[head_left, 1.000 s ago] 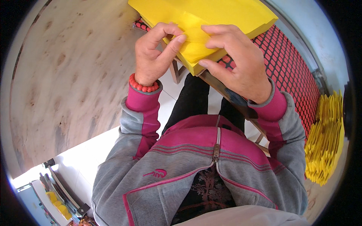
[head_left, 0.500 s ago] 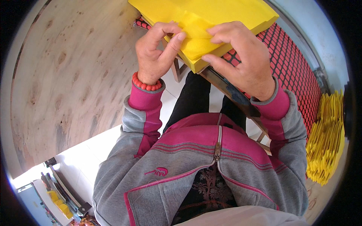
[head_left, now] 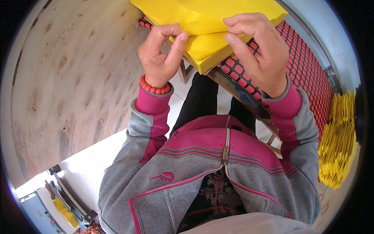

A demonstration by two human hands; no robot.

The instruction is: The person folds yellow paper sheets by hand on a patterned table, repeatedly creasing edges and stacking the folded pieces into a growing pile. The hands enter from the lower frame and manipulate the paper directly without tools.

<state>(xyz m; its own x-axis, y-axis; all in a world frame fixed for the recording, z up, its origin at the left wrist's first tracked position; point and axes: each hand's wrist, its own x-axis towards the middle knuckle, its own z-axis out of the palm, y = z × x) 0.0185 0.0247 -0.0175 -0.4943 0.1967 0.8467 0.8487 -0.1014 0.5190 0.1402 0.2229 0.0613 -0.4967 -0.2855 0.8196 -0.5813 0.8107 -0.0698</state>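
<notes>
A thick stack of yellow soft sheets, like felt or non-woven fabric, lies in front of me at the top of the view. The front edge of its top sheet is raised a little and runs between my hands. At its left end, my left hand pinches the edge with thumb and forefinger; a red bead bracelet circles that wrist. My right hand closes thumb and fingers on the edge's right end. Below the lifted edge, a slightly creased sheet shows at the stack's near corner.
Under the stack is a red and black patterned surface on a wooden frame. A large wooden board stands at left. Many folded yellow pieces are bunched at right. Boxes with yellow items sit at lower left.
My right hand has moved right and slightly up, and my left hand slightly left. The top sheet's edge now stretches wider and straighter between them.
</notes>
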